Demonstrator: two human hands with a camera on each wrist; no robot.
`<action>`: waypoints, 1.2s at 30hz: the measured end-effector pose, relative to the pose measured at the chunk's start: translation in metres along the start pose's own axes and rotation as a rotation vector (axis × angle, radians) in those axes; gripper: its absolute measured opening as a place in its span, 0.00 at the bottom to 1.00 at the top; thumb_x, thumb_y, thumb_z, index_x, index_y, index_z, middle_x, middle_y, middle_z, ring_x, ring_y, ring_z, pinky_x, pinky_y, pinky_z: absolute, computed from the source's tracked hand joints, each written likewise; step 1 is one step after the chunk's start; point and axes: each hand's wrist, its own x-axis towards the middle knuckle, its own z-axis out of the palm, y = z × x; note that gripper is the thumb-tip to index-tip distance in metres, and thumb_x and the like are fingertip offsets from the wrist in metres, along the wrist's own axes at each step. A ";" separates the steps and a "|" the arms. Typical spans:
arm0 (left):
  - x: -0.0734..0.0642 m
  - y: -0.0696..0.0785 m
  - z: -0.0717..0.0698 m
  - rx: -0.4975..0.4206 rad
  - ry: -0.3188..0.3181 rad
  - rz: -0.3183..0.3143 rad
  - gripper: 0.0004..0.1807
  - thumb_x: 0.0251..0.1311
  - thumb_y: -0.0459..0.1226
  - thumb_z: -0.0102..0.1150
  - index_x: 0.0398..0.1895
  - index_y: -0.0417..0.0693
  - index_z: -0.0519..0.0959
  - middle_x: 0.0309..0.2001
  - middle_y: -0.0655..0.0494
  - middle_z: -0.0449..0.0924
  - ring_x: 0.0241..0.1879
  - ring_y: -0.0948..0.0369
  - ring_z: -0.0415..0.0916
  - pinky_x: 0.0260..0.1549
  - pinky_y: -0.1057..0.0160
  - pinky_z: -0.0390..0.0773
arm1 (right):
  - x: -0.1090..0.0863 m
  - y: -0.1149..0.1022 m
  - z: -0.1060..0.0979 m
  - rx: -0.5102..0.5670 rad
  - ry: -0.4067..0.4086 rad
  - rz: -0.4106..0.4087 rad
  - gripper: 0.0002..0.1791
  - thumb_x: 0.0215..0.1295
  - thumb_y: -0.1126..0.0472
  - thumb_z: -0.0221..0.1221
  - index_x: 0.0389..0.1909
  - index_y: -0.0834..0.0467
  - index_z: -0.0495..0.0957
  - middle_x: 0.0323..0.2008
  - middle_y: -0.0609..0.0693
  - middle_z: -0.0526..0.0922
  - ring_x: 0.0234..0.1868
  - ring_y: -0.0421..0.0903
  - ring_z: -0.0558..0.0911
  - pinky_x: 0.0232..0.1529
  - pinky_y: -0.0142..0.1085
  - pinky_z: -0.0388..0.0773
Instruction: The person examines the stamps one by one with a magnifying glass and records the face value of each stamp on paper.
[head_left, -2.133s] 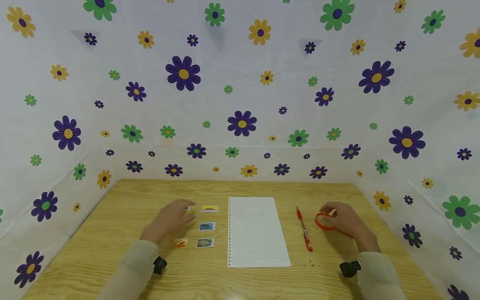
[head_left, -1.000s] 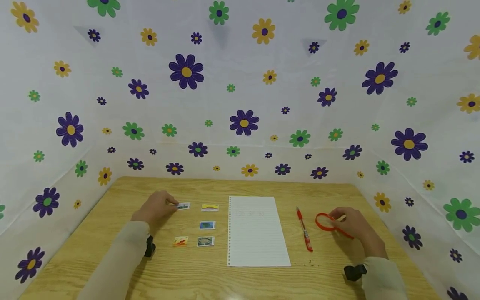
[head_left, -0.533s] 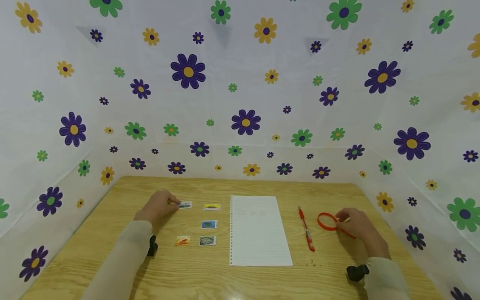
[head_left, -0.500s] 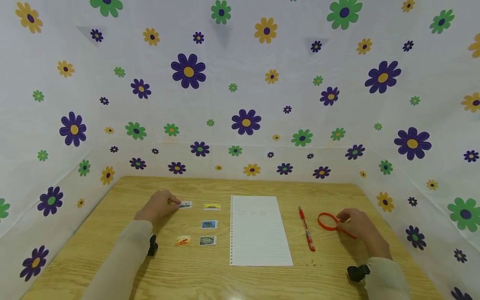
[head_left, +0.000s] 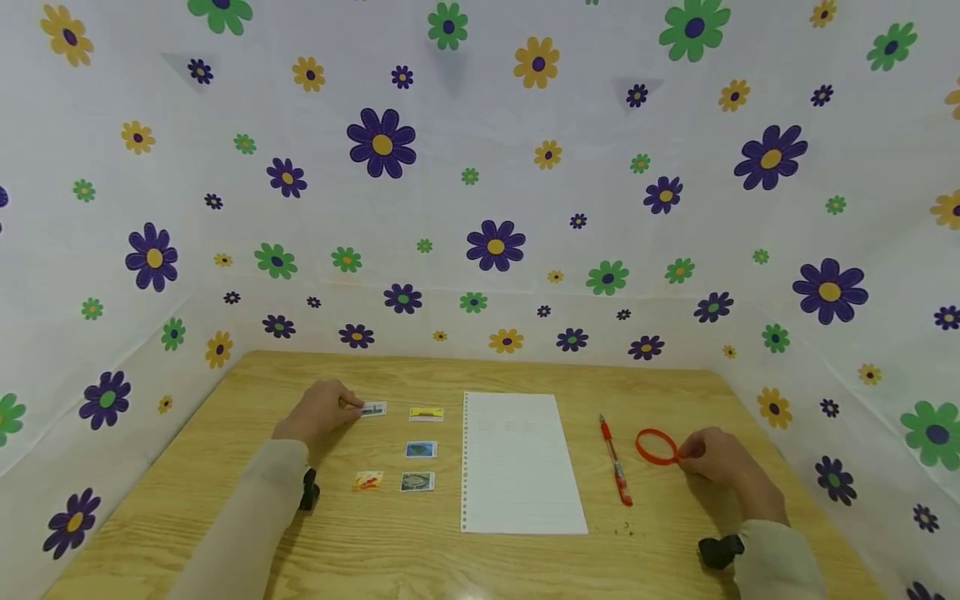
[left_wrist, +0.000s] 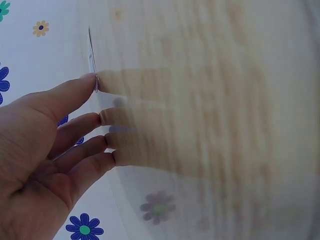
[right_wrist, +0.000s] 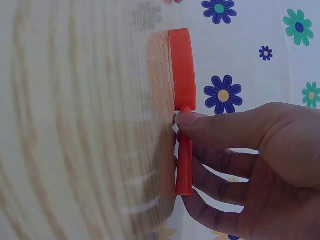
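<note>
In the head view my left hand [head_left: 321, 412] reaches to the far-left postage stamp [head_left: 373, 409] and pinches its near-left edge. The left wrist view shows this stamp [left_wrist: 91, 55] edge-on by the thumb tip, the other fingertips resting on the table; the index finger is mostly hidden. My right hand [head_left: 726, 463] holds a red magnifying glass [head_left: 657, 447] by its handle, near the ring. In the right wrist view the thumb lies on the red handle [right_wrist: 185, 167], with fingers curled along its other side. The ring lies at the table surface.
More stamps lie near the left hand: a yellow one [head_left: 426, 414], a blue one [head_left: 421, 449], a grey-green one [head_left: 417, 482] and an orange one [head_left: 367, 481]. Lined paper [head_left: 525, 475] lies mid-table, a red pen [head_left: 617, 461] right of it. Flowered cloth [head_left: 495, 167] surrounds the table.
My left hand has moved from above the stamps to the far-left one and taken its edge. My right hand has drawn slightly back and right, its fingers now on the magnifying glass handle.
</note>
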 end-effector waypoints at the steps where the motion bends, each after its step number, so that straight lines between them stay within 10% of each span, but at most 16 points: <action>1: 0.000 0.001 0.000 0.000 -0.003 0.002 0.11 0.68 0.36 0.65 0.49 0.46 0.89 0.58 0.40 0.85 0.61 0.37 0.78 0.63 0.36 0.76 | -0.001 0.000 0.000 -0.001 0.002 0.002 0.07 0.62 0.67 0.67 0.37 0.68 0.84 0.34 0.56 0.86 0.36 0.48 0.81 0.41 0.43 0.82; 16: 0.000 0.001 0.002 -0.003 0.014 0.005 0.10 0.67 0.36 0.67 0.47 0.43 0.90 0.58 0.36 0.82 0.60 0.38 0.77 0.63 0.36 0.75 | -0.004 -0.002 0.003 0.016 0.076 -0.053 0.04 0.65 0.68 0.66 0.34 0.65 0.81 0.32 0.54 0.84 0.34 0.46 0.79 0.36 0.40 0.79; 36: 0.002 -0.002 0.003 0.012 0.013 0.027 0.10 0.67 0.36 0.66 0.48 0.44 0.90 0.55 0.40 0.86 0.59 0.38 0.79 0.61 0.37 0.78 | 0.030 -0.083 0.022 0.098 0.076 -0.224 0.02 0.66 0.70 0.64 0.36 0.66 0.83 0.33 0.55 0.85 0.35 0.47 0.81 0.37 0.39 0.81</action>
